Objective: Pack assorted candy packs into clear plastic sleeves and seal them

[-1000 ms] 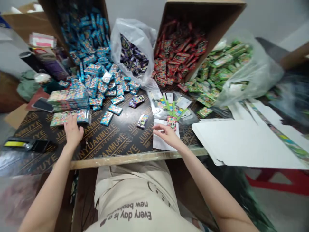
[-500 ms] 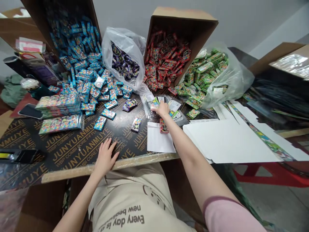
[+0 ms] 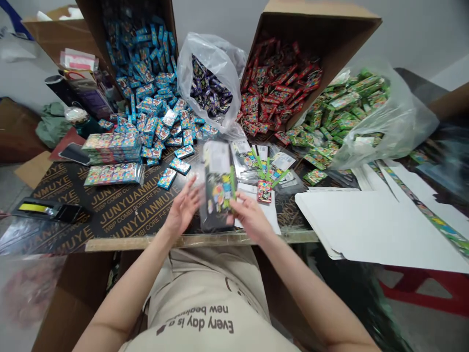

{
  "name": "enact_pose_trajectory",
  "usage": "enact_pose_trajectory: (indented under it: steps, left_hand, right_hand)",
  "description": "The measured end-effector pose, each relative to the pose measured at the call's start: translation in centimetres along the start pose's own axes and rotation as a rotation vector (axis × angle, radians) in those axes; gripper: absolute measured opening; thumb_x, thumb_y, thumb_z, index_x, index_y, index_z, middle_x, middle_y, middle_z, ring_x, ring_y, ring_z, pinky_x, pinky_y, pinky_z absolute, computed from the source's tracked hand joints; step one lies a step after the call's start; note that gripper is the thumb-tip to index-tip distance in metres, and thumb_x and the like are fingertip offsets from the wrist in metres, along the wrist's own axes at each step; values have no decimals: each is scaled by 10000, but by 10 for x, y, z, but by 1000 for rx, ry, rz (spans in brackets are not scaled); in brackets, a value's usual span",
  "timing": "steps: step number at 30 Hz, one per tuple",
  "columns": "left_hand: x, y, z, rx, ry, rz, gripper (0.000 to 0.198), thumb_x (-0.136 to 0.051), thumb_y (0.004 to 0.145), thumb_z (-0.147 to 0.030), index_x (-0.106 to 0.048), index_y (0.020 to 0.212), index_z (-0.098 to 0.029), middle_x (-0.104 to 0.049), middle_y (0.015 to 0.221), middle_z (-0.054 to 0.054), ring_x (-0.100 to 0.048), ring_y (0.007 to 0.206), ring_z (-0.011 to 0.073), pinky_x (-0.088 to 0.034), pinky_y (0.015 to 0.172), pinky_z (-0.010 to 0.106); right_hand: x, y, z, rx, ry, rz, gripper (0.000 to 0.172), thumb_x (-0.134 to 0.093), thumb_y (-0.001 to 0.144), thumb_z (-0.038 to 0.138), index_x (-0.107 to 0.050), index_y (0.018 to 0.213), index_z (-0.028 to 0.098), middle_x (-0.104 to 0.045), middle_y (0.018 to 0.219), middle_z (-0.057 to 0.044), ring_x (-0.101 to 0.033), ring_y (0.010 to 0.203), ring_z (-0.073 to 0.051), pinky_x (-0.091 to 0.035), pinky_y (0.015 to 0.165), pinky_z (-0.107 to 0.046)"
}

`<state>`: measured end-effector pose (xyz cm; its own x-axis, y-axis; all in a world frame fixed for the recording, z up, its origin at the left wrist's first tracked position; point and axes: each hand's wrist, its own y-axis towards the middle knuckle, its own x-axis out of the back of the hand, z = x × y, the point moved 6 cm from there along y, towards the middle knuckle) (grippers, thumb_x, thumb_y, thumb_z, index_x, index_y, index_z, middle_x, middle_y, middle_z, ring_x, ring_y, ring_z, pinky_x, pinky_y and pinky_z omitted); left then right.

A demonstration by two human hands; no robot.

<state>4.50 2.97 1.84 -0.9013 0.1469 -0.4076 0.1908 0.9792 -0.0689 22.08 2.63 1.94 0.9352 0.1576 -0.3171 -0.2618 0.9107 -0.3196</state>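
Note:
A flat printed plastic pouch (image 3: 217, 193), dark with a colourful picture, is held up over the table's front edge, blurred by motion. My right hand (image 3: 249, 213) grips its right edge between thumb and fingers. To its left, my left hand (image 3: 184, 206) has its fingers spread, close to the pouch and holding nothing. Behind the pouch lie more of these pouches (image 3: 276, 168), spread in a loose pile. A small red box (image 3: 264, 191) rests on a white sheet (image 3: 273, 213) just beyond my right hand.
Small blue boxes (image 3: 150, 128) spill from a carton at the back left. Purple boxes (image 3: 210, 90) fill a plastic bag, red ones (image 3: 282, 93) a carton, green ones (image 3: 340, 112) another bag. Wrapped packs (image 3: 112, 175), a tape dispenser (image 3: 47, 210) and white cardboard sheets (image 3: 359, 220) flank the work area.
My right hand has drawn a pouch from the pile toward me and lifted it. My left hand has risen off the table beside it. The view has shifted left.

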Motion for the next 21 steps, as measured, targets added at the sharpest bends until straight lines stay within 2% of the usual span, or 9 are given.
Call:
enact_pose_trajectory:
  steps: [3,6,9,11,13,14,17,19,21]
  left_hand:
    - [-26,-3,5,166,-257,78,797,-383,803,-736,-505,1353,-173,-646,1251,135,-594,1182,316,-496,954,441]
    - [-23,-13,5,265,-429,60,745,-444,800,-685,-554,1309,-152,-687,1169,121,-619,1129,332,-502,931,431]
    - [-15,-26,5,364,-443,108,717,-489,790,-649,-577,1276,-128,-696,1143,139,-658,1041,333,-535,845,422]
    - [-19,-40,12,500,-379,244,708,-543,778,-625,-585,1256,-104,-691,1147,169,-682,964,324,-551,755,395]
    - [-26,-55,23,624,-302,388,695,-571,783,-620,-592,1241,-98,-693,1134,185,-700,875,293,-548,683,354]
    - [-28,-62,27,668,-270,437,703,-555,793,-647,-597,1233,-100,-702,1105,189,-705,822,275,-544,658,340]
    - [-25,-68,29,679,-243,494,845,-416,769,-808,-626,1183,-102,-732,954,192,-700,698,253,-527,601,324]
    - [-15,-62,18,582,-249,478,941,-352,706,-888,-657,1120,-101,-733,898,200,-700,710,279,-514,570,324]
    - [-3,-52,2,424,-205,394,966,-354,658,-921,-690,1036,-99,-729,930,211,-700,813,317,-520,588,336]
  right_hand:
    - [-43,-22,-47,-123,71,134,421,-707,731,542,-511,902,211,-651,617,22,-597,456,-123,-440,453,-217]
    - [-47,-23,-56,-39,-167,148,388,-639,787,568,-551,890,204,-650,644,0,-628,543,-153,-486,526,-265]
    - [-22,-21,-17,344,-591,-121,356,-648,796,539,-609,921,208,-685,883,-66,-652,796,-218,-525,729,-369]
    - [-13,-27,17,616,-801,-276,497,-698,752,540,-596,1118,219,-641,1153,-119,-594,1075,-285,-477,903,-443]
    - [-17,-28,39,763,-982,-204,665,-734,717,541,-535,1270,231,-576,1298,-135,-479,1263,-326,-357,1043,-517]
    - [-21,-27,45,781,-1071,-108,637,-733,729,523,-546,1269,242,-596,1279,-121,-457,1291,-330,-278,1085,-550]
    - [-20,-21,54,703,-1188,70,204,-677,819,403,-684,948,245,-714,932,-39,-599,1087,-284,-128,1104,-609]
    - [-6,-17,57,603,-1065,36,182,-648,841,364,-673,743,212,-702,758,-19,-642,852,-218,-255,1059,-562]
    - [6,-13,50,466,-809,7,240,-663,814,402,-663,694,195,-688,697,-26,-617,700,-180,-445,877,-438]
